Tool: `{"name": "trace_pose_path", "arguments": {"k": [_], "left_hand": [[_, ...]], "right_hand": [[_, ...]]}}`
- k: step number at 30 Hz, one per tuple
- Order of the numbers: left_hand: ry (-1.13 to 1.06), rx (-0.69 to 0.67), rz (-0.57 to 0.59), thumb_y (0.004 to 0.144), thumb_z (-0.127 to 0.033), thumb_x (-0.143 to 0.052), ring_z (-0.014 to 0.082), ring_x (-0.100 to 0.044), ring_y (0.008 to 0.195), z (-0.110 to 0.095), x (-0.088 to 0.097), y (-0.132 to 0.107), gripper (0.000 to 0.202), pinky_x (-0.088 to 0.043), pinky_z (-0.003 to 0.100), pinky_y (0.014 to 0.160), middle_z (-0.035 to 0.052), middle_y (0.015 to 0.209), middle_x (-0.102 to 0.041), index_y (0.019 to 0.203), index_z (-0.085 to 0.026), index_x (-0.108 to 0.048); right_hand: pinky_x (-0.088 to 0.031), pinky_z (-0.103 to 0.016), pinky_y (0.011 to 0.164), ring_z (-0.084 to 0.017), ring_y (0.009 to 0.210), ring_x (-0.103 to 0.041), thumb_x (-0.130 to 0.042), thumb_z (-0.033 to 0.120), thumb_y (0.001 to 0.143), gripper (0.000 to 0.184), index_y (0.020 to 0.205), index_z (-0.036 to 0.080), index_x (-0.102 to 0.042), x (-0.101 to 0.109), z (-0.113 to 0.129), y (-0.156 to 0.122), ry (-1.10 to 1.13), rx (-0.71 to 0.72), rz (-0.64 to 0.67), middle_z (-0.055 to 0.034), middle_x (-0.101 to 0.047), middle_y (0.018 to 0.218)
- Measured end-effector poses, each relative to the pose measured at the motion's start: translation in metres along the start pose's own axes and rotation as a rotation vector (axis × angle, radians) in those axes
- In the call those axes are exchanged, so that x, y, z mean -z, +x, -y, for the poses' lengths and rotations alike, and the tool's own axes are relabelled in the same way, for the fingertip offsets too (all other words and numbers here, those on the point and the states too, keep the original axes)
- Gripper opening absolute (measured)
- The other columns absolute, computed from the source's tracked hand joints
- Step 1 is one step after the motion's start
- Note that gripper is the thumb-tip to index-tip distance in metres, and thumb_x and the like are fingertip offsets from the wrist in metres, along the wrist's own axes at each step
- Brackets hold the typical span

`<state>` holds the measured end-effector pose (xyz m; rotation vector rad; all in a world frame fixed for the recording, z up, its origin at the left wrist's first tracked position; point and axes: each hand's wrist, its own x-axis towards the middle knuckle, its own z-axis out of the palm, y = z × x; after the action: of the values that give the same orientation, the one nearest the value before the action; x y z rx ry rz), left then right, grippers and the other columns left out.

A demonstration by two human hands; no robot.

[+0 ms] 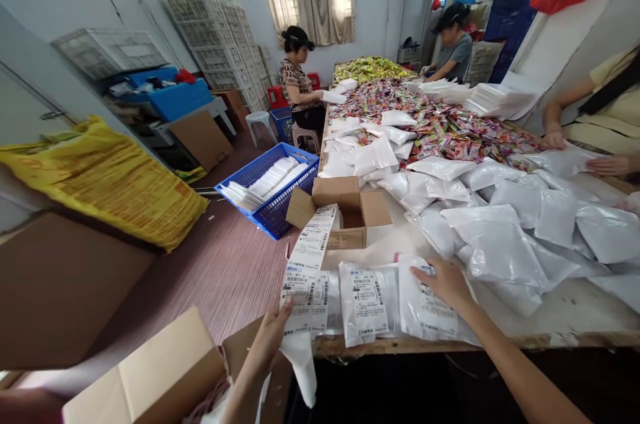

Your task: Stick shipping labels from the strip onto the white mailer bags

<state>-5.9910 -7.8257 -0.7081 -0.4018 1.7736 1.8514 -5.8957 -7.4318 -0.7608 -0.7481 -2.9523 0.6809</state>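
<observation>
At the table's front edge, my left hand pinches the edge of a strip of printed shipping labels. The strip runs up into a small open cardboard box, and a piece of white backing paper hangs below my fingers. Three white plastic mailing bags lie in a row; the middle bag bears a label, and the left one is partly covered by the strip. On the right bag, my right hand lies over the top of its label, fingers stretched out.
Filled white bags heap up on the right. Beyond them spread colourful small packets. A blue crate of white bags stands left of the table. A large open carton is at lower left. Co-workers sit along both sides.
</observation>
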Motion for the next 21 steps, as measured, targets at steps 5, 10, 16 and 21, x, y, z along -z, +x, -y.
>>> {"name": "trace_pose_path", "arguments": {"k": [5, 10, 16, 21], "left_hand": [[-0.167, 0.036, -0.017, 0.087, -0.030, -0.065, 0.0279, -0.074, 0.082, -0.003, -0.009, -0.006, 0.021, -0.059, 0.034, 0.069, 0.0144, 0.088, -0.076, 0.096, -0.012, -0.069], [-0.218, 0.031, 0.043, 0.084, -0.027, -0.067, 0.0262, -0.073, 0.076, -0.020, -0.025, -0.019, 0.021, -0.059, 0.032, 0.068, 0.0148, 0.083, -0.076, 0.092, -0.008, -0.070], [-0.242, 0.031, 0.107, 0.080, -0.025, -0.071, 0.0299, -0.074, 0.079, -0.023, -0.010, -0.027, 0.028, -0.060, 0.032, 0.065, 0.0189, 0.086, -0.076, 0.096, -0.003, -0.070], [-0.462, -0.031, 0.123, 0.090, -0.029, -0.054, 0.0299, -0.071, 0.100, -0.042, 0.011, -0.025, 0.038, -0.060, 0.033, 0.077, 0.0177, 0.104, -0.075, 0.117, -0.005, -0.067]], "right_hand": [[-0.043, -0.031, 0.072, -0.023, 0.084, -0.064, -0.031, 0.069, 0.092, 0.061, 0.103, 0.018, -0.063, -0.009, 0.092, 0.006, 0.156, 0.130, 0.101, -0.0084, -0.069, 0.091], [-0.045, -0.037, 0.085, -0.031, 0.100, -0.063, -0.053, 0.075, 0.080, 0.069, 0.113, 0.015, -0.065, -0.045, 0.185, 0.013, 0.123, 0.419, 0.358, -0.0154, -0.068, 0.108], [-0.043, -0.029, 0.065, -0.026, 0.083, -0.065, -0.063, 0.077, 0.069, 0.062, 0.090, 0.020, -0.069, -0.042, 0.204, 0.011, 0.165, 0.472, 0.491, -0.0083, -0.071, 0.091], [-0.036, -0.026, 0.054, -0.017, 0.059, -0.054, -0.072, 0.071, 0.067, 0.054, 0.070, 0.018, -0.060, 0.021, 0.150, -0.037, 0.450, 0.482, 0.291, -0.0003, -0.060, 0.062]]}}
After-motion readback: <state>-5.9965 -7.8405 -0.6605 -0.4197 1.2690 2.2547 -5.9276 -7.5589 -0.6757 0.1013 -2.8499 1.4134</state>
